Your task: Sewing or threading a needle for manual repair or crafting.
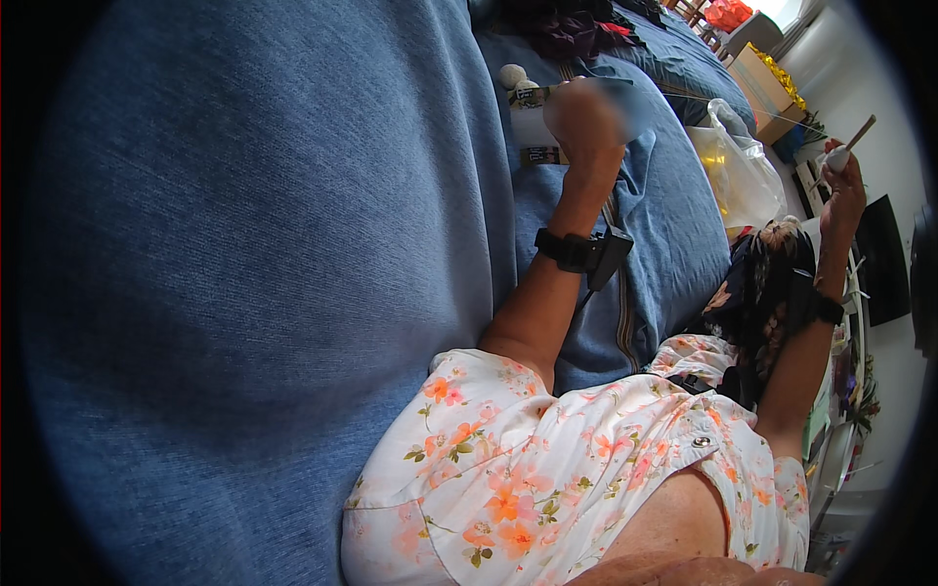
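Observation:
My right hand [843, 183] is raised at the far right, its fingers closed around a thin stick [860, 132] with a white bundle of thread [837, 158] wound on it. A fine thread [755, 110] runs taut from there towards my left hand [586, 121]. That hand is over the blue sofa seat, beside a printed packet or box [531, 121]. A blur covers its fingers, so what they hold cannot be made out. Just beyond the packet lie white balls [512, 75], perhaps of yarn.
Blue cloth covers the sofa [256, 220] around me. Past the seat are a clear plastic bag [740, 176] and a cardboard box [766, 91] with yellow foil. Dark clothing [571, 29] lies at the top. A black screen [883, 260] is by the wall.

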Demonstrator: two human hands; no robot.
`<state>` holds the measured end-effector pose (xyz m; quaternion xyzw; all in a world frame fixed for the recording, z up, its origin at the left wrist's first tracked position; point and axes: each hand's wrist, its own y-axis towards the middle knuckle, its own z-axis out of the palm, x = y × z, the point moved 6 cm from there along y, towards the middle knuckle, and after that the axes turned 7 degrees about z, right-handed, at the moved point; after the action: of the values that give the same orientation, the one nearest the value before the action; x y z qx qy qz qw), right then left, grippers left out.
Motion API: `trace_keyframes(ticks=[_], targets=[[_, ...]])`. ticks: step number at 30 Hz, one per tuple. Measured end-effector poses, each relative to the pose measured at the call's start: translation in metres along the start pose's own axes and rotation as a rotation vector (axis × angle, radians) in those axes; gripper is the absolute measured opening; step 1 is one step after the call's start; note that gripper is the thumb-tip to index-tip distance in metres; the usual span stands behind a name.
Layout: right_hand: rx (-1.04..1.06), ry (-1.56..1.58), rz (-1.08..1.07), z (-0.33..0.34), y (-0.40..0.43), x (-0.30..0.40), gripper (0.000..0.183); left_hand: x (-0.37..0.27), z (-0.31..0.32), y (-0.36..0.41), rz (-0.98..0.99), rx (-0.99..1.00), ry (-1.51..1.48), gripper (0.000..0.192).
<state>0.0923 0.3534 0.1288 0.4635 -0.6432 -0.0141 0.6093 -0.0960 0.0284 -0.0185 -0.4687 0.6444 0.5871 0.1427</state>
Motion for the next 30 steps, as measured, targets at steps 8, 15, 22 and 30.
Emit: trace_keyframes(ticks=[8,15,22,30], targets=[[0.010,0.023,-0.003,0.0009,-0.0002,0.0003,0.040,-0.0008,-0.0023,0.0010,0.016,-0.032,-0.034,0.017],[0.009,0.022,-0.013,-0.0017,0.0026,-0.0024,0.041,0.0019,0.0036,0.0005,-0.001,-0.008,-0.043,0.016],[0.006,0.057,0.016,-0.0046,0.0055,-0.0082,0.040,-0.0008,0.0027,-0.0001,0.014,0.028,0.032,0.013],[0.003,0.072,0.025,-0.0032,0.0042,-0.0066,0.039,-0.0024,-0.0019,0.0007,0.011,-0.012,0.021,0.014]])
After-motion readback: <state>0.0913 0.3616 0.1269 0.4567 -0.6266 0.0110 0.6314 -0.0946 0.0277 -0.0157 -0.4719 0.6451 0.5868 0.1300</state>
